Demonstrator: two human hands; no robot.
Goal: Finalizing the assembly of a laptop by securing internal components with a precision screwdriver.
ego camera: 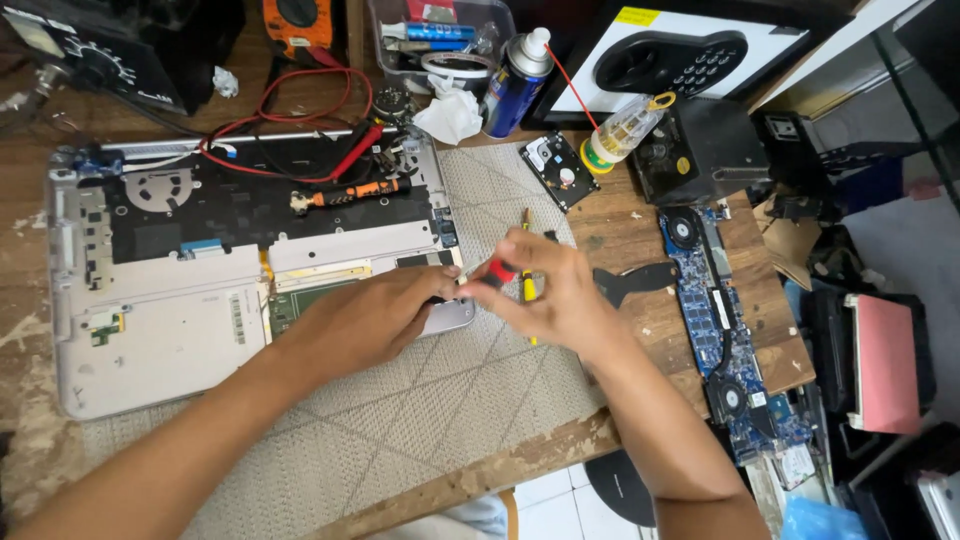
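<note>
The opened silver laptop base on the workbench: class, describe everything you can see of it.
The opened silver laptop base lies flat, cover off, partly on a beige woven mat. Its upper half shows black internals with a round fan; red and black leads and an orange-handled tool lie across it. The left hand rests on its lower right corner, beside the right hand.

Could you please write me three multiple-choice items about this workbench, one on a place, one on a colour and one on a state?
1. Where does the blue circuit board lie?
A. right of the hands
B. inside the laptop
C. on the floor

2. What colour is the tip of the tool in the right hand?
A. green
B. red
C. white

3. In what state is the laptop?
A. closed
B. opened up, insides bare
C. wrapped

Answers: 1 A, it rests near the table's right edge; 2 B, red shows at the fingers; 3 B, fan and parts show. The left hand rests on it.
</note>
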